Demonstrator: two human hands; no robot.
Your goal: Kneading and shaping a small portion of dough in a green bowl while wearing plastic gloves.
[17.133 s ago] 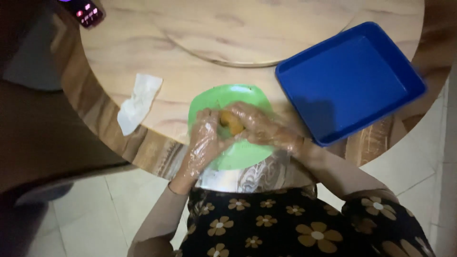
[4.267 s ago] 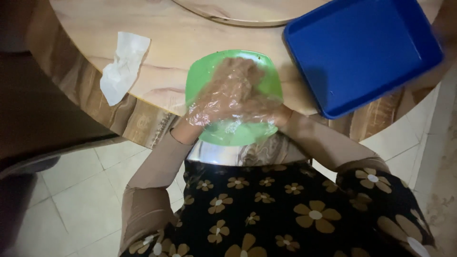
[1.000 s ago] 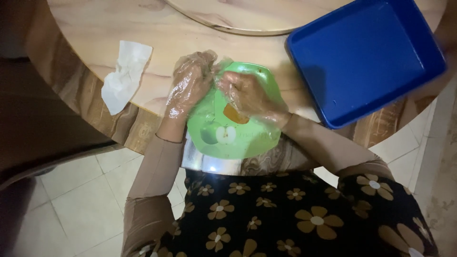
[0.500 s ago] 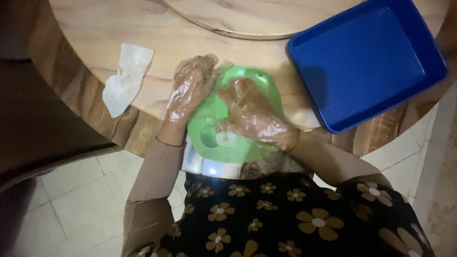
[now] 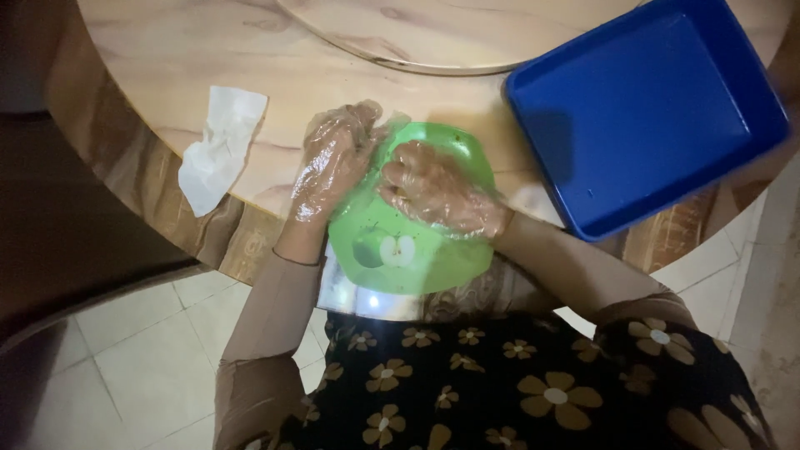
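Both my hands wear thin clear plastic gloves. A green plastic board (image 5: 417,258) with an apple picture lies at the near edge of the round wooden table (image 5: 167,67). My left hand (image 5: 333,158) grips the board's upper left edge. My right hand (image 5: 433,190) is curled into a fist on the middle of the board, closed over a small orange food piece that is almost entirely hidden under the fingers.
A deep blue rectangular tray (image 5: 650,108) stands to the right of the board, partly over the table edge. A crumpled white tissue (image 5: 221,146) lies to the left. A round wooden turntable (image 5: 450,33) sits at the back. Pale floor tiles (image 5: 142,375) show below.
My right hand has closed over the orange piece that showed a second ago and slid slightly up the board. My left hand has stayed on the board's left edge.
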